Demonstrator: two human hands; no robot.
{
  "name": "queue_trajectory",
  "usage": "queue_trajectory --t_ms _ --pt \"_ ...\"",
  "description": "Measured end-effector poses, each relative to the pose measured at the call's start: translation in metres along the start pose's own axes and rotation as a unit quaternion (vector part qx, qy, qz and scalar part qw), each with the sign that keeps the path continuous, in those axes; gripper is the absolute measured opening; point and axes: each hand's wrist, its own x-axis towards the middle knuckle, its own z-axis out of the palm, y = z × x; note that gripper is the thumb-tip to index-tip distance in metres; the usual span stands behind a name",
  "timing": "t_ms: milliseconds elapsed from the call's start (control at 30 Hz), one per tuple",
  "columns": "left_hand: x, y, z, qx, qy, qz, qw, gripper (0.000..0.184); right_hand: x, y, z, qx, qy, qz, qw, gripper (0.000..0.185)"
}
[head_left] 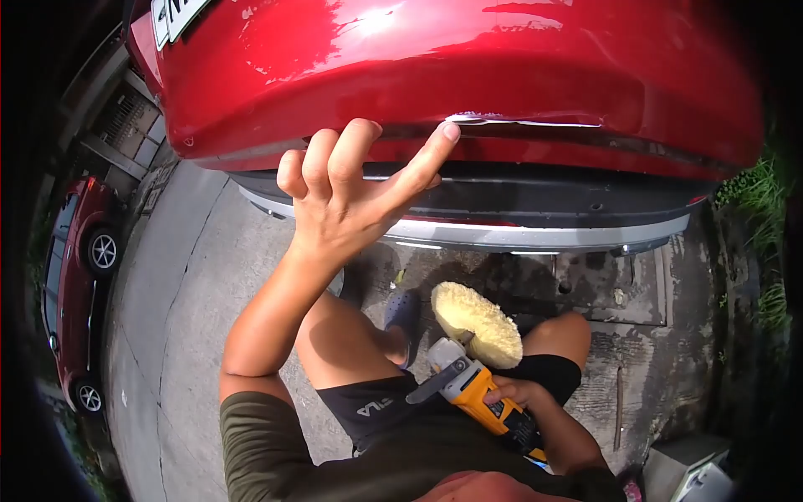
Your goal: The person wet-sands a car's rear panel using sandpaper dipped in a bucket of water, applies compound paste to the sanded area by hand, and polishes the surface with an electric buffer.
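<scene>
My left hand (345, 188) is raised against the red car's rear (535, 84). Its index finger is stretched out and the others are partly bent, with nothing held. The fingertip meets the left end of a white streak of paste (477, 120) that runs to the right along a body crease. Low in front of my body, my right hand (520, 391) is wrapped round the yellow body of a power polisher (478, 395). A round, cream, fluffy pad (477, 325) on its head is tilted between my knees, apart from the car. Part of the tool's rear end is hidden.
A black and silver lower bumper (544, 201) juts out below the red panel. Another red car (79, 268) is parked at the left on the concrete ground (196, 309). Grass (763, 234) grows at the right. A grey box-like object (682, 468) stands at the lower right.
</scene>
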Motion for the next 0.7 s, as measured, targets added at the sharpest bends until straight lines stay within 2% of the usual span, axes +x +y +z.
queue_trajectory --t_ms 167,300,533,700 --pt "-0.012 -0.017 0.002 0.013 -0.003 0.013 1.0 0.051 0.0 0.004 -0.002 0.004 0.002 -0.005 1.0 0.065" --pt "-0.018 -0.025 0.008 0.027 0.038 0.006 0.999 0.037 -0.006 -0.002 0.007 0.008 0.004 -0.014 1.0 0.065" --pt "0.005 -0.008 0.007 -0.021 0.065 0.017 0.998 0.039 -0.003 0.006 0.003 -0.001 0.021 -0.033 0.999 0.066" --pt "0.014 -0.003 0.011 -0.045 0.047 0.05 0.997 0.047 -0.009 -0.001 0.007 -0.015 0.041 0.0 0.999 0.066"
